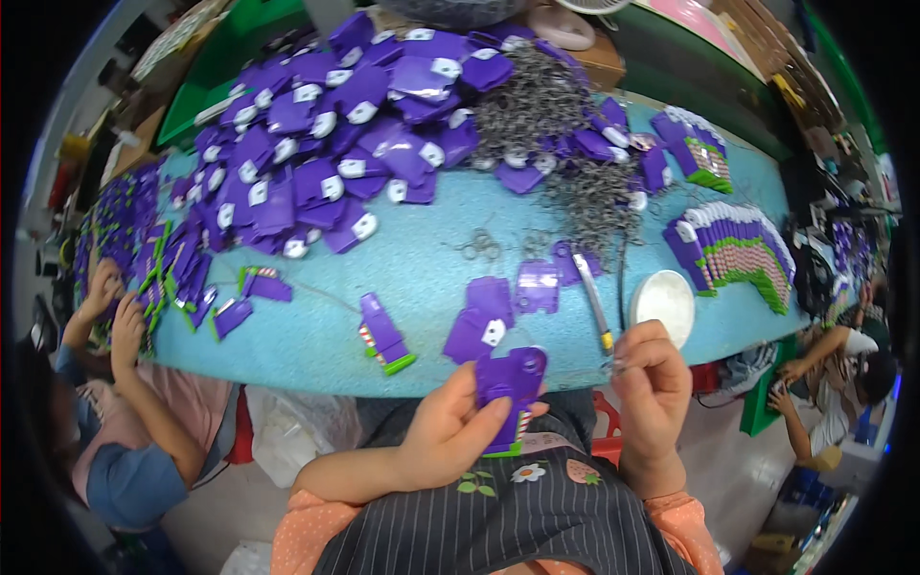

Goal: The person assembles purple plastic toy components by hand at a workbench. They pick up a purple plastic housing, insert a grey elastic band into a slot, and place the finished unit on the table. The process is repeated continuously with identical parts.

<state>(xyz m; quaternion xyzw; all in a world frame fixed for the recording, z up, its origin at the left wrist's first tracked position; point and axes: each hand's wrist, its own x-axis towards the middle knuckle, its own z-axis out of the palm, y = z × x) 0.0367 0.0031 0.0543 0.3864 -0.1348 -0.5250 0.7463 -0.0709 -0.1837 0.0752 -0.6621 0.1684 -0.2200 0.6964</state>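
Observation:
My left hand (pixel 443 436) is closed around a purple plastic piece (pixel 510 376) with a green edge and a red-and-white striped strip, held over my lap at the table's near edge. To its right, my right hand (pixel 655 388) is raised with thumb and forefinger pinched together. A small greyish bit shows at those fingertips, too small to name. Just beyond my left hand lie loose purple plates (pixel 484 309), one bearing a white tab. A thin silver tool (pixel 592 299) with a yellow end rests beside my right hand, near a round white dish (pixel 663 305).
A large heap of purple plates (pixel 316 144) covers the far left of the blue table (pixel 412 259). Tangled grey wire parts (pixel 589 206) lie right of it. Rows of assembled purple-and-green pieces (pixel 738 254) stand at the right. Another person's hands (pixel 115 307) work at the left.

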